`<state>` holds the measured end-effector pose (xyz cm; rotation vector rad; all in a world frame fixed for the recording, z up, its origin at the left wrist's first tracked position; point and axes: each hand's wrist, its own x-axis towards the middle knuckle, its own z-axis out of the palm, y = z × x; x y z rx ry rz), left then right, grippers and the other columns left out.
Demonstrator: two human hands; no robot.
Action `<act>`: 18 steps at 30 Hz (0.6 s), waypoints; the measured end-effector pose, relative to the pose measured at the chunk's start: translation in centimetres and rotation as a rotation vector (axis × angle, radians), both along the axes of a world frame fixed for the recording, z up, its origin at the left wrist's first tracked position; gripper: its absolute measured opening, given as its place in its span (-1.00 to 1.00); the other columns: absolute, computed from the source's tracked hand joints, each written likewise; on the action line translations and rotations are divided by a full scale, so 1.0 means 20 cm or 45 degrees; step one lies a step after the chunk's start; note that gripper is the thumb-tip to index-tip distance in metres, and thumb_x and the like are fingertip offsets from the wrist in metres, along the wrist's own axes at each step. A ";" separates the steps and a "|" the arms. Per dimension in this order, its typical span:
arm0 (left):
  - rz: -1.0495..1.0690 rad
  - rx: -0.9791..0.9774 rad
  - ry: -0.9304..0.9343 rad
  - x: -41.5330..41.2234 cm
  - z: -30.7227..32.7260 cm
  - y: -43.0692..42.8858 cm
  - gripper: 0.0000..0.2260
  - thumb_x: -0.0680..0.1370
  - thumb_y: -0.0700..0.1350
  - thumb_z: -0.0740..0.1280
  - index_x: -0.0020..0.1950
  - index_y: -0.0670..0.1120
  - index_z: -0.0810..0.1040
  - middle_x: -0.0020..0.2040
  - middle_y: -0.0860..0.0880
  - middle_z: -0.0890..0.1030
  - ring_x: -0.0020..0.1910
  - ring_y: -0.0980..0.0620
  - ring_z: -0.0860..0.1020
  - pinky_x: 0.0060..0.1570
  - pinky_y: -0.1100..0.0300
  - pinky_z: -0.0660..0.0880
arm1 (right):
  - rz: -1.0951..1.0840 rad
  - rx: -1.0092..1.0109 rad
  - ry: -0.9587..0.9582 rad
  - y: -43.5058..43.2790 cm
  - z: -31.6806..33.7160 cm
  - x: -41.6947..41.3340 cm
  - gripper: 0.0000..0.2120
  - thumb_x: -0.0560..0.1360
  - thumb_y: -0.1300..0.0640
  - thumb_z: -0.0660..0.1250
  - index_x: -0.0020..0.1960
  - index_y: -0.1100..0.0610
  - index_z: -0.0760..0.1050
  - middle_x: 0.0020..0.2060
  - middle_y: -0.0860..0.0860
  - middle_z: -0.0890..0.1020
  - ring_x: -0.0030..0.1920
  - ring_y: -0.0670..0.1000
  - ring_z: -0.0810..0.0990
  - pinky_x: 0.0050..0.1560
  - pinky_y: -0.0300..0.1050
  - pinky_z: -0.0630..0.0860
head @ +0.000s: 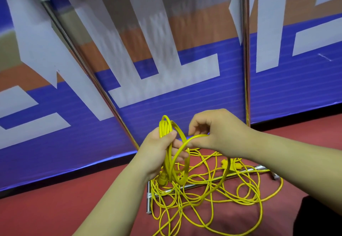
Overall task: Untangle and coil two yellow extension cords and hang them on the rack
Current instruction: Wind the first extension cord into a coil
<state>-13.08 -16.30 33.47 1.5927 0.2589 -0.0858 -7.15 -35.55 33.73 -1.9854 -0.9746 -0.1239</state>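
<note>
Yellow coil point(166, 143) gripped in left hand point(157, 150); right hand point(216, 134) pinches its next loop.

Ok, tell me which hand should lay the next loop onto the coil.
Right. The right hand pinches the loose strand beside the coil, while the left hand grips that coil and is not free.

Both bare forearms reach forward and converge. The left hand point(157, 152) curls round a bundle of yellow cord point(163, 128), thumb on top; the right hand point(218, 134) seemingly pinches one loop between thumb and fingertips.
</note>
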 end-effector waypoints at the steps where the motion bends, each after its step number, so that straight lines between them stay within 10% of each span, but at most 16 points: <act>1: -0.036 0.009 0.015 0.00 0.00 -0.01 -0.83 0.68 -0.14 0.21 0.11 -0.26 0.42 -0.26 -0.23 0.65 -0.40 -0.12 0.65 -0.45 0.15 0.58 | -0.041 0.026 0.033 -0.01 0.00 0.01 -0.78 0.30 -0.01 0.63 -0.17 -0.03 0.61 -0.31 -0.12 0.63 -0.26 -0.14 0.58 -0.25 -0.27 0.50; 12: -0.210 -0.224 0.064 -0.02 0.04 -0.06 -0.86 0.63 -0.09 0.26 0.11 -0.14 0.42 -0.41 -0.11 0.44 -0.57 0.05 0.32 -0.53 0.22 0.37 | -0.173 0.058 0.306 -0.05 0.00 0.11 -0.69 0.23 -0.07 0.66 -0.23 0.02 0.58 -0.40 -0.12 0.63 -0.41 -0.20 0.53 -0.31 -0.24 0.51; 18: -0.272 0.001 0.011 -0.01 0.07 0.00 -0.86 0.42 -0.13 0.48 -0.23 -0.02 0.52 -0.45 -0.01 0.29 -0.56 0.11 0.18 -0.55 0.30 0.17 | 0.099 0.153 0.595 -0.07 0.01 0.11 -0.80 0.37 0.28 0.58 -0.10 0.15 0.58 -0.25 0.09 0.68 -0.31 -0.06 0.61 -0.24 -0.24 0.56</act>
